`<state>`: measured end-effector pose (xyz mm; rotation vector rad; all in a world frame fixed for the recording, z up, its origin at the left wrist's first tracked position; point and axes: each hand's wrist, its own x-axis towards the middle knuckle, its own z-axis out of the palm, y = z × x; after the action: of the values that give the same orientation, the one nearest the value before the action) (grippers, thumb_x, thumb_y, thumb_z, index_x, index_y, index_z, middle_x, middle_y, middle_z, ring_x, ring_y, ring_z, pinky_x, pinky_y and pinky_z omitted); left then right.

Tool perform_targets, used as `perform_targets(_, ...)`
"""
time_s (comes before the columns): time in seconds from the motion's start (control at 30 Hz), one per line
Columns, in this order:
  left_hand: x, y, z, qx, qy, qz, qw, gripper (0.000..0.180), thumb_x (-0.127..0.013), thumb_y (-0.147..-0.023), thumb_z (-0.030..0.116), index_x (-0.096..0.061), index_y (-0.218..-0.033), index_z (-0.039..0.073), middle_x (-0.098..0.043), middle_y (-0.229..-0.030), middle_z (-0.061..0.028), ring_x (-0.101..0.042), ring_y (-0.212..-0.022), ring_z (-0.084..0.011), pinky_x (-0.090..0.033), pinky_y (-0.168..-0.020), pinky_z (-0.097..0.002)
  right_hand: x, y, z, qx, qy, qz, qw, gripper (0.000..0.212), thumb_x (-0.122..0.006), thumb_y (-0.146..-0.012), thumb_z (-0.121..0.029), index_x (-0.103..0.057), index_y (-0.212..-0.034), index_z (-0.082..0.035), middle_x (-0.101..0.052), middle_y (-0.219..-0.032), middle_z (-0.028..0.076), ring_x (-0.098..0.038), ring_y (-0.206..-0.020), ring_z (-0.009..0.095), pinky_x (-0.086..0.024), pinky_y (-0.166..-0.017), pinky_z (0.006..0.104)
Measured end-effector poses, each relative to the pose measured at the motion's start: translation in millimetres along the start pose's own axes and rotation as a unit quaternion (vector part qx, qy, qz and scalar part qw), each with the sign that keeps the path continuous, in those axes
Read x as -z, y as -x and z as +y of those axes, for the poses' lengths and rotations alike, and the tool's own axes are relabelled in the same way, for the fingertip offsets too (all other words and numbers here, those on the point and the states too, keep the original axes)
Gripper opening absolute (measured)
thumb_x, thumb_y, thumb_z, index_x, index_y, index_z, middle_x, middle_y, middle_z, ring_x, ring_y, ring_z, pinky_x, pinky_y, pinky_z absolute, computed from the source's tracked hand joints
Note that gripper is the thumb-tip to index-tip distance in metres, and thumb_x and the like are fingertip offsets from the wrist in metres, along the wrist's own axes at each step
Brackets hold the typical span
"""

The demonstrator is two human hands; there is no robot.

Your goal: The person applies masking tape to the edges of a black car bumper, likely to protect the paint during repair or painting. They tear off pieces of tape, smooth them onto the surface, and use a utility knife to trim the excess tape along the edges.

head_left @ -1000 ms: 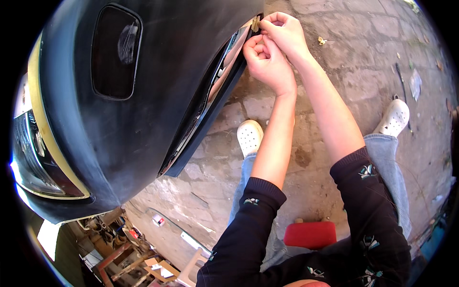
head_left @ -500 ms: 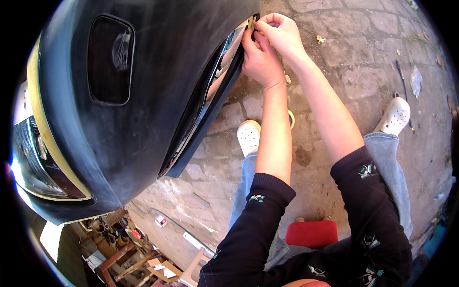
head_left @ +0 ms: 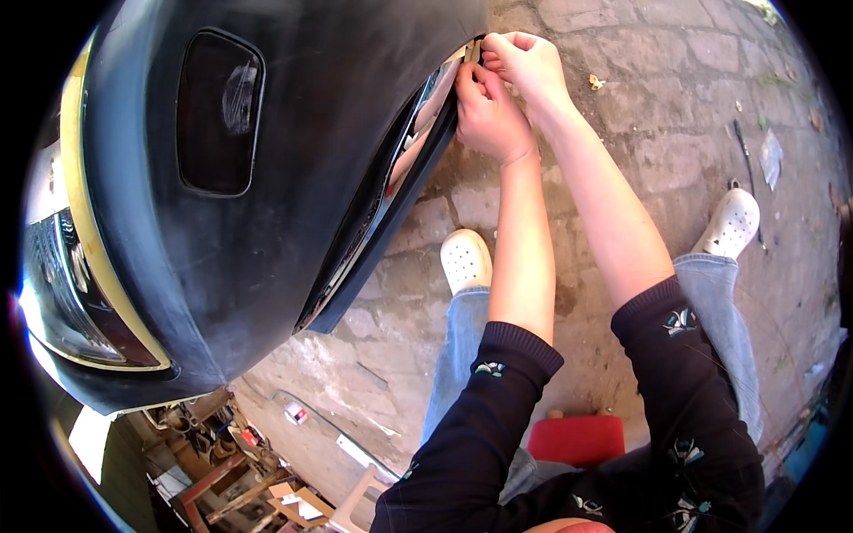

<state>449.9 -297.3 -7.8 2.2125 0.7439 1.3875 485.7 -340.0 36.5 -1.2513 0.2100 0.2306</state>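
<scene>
My left hand (head_left: pixel 491 115) and my right hand (head_left: pixel 530 71) are close together at the far end of a shiny chrome trim strip (head_left: pixel 430 111) on a matt dark car bumper (head_left: pixel 293 231). Between their fingertips shows a short piece of yellowish masking tape (head_left: pixel 474 50), at the trim's end. Thumb and fingers of my right hand are pinched at its upper edge. Just below, the left fingers are curled in and pressed against the tape and the trim. The exact contact of the fingertips is partly hidden.
Yellow tape borders the headlight (head_left: pixel 67 293) on the left. A dark rectangular recess (head_left: pixel 220 111) sits in the bumper. Brick paving (head_left: pixel 657 115) lies below, with my white clogs (head_left: pixel 466 259), a red stool (head_left: pixel 577 441) and a cluttered heap with a cardboard box (head_left: pixel 298 502).
Both hands stay at the trim's end, with slight finger shifts. The view has moved a little, and the tape roll on the ground has gone out of sight behind my left forearm.
</scene>
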Motion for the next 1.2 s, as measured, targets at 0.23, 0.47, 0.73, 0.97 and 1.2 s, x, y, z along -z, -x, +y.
perform_targets(0.23, 2, 0, 2, 0.0, 0.017, -0.006, 1.0, 0.01, -0.071, -0.085, 0.02, -0.069, -0.088, 0.011, -0.06, -0.058, -0.0003, -0.059, -0.05, -0.0211, -0.045, -0.045, -0.0342, -4, -2, 9, 0.063, 0.072, 0.036, 0.995, 0.019, -0.071, -0.084, -0.017, -0.068, -0.085, 0.002, -0.069, -0.079, 0.006, -0.064, -0.072, 0.011, -0.054, -0.068, 0.0253)
perform_targets(0.47, 3, -1, 3, 0.0, 0.015, -0.012, 1.0, 0.012, -0.072, -0.084, 0.02, -0.068, -0.089, 0.01, -0.062, -0.06, -0.0014, -0.061, -0.051, -0.0221, -0.046, -0.046, -0.0355, -4, -5, 7, 0.083, 0.122, 0.06, 0.987, 0.017, -0.072, -0.082, -0.015, -0.068, -0.085, 0.001, -0.07, -0.077, 0.008, -0.066, -0.069, 0.012, -0.055, -0.066, 0.0258)
perform_targets(0.73, 3, 0, 5, 0.01, 0.015, -0.017, 1.0, 0.014, -0.073, -0.082, 0.018, -0.068, -0.092, 0.01, -0.062, -0.062, -0.0013, -0.062, -0.053, -0.0229, -0.047, -0.048, -0.0354, -6, -1, 1, 0.047, 0.056, 0.07, 0.995, 0.018, -0.073, -0.082, -0.015, -0.068, -0.083, 0.002, -0.07, -0.077, 0.009, -0.067, -0.07, 0.012, -0.055, -0.065, 0.0259)
perform_targets(0.97, 0, 1, 9, 0.035, 0.052, -0.03, 0.998, 0.017, -0.074, -0.08, 0.019, -0.064, -0.089, 0.01, -0.062, -0.062, -0.0011, -0.062, -0.054, -0.023, -0.047, -0.049, -0.0352, -5, -4, 1, 0.046, 0.037, 0.061, 0.996, 0.016, -0.073, -0.082, -0.013, -0.067, -0.082, 0.002, -0.07, -0.077, 0.009, -0.066, -0.068, 0.012, -0.055, -0.062, 0.0261)
perform_targets(1.2, 2, 0, 11, 0.057, 0.06, -0.048, 0.995, 0.013, -0.07, -0.086, 0.019, -0.059, -0.086, 0.011, -0.061, -0.06, -0.0016, -0.062, -0.053, -0.0242, -0.046, -0.047, -0.0366, -6, -2, -2, 0.031, 0.006, 0.042, 0.999, 0.016, -0.074, -0.082, -0.013, -0.068, -0.083, 0.002, -0.069, -0.078, 0.009, -0.066, -0.068, 0.012, -0.056, -0.063, 0.0265)
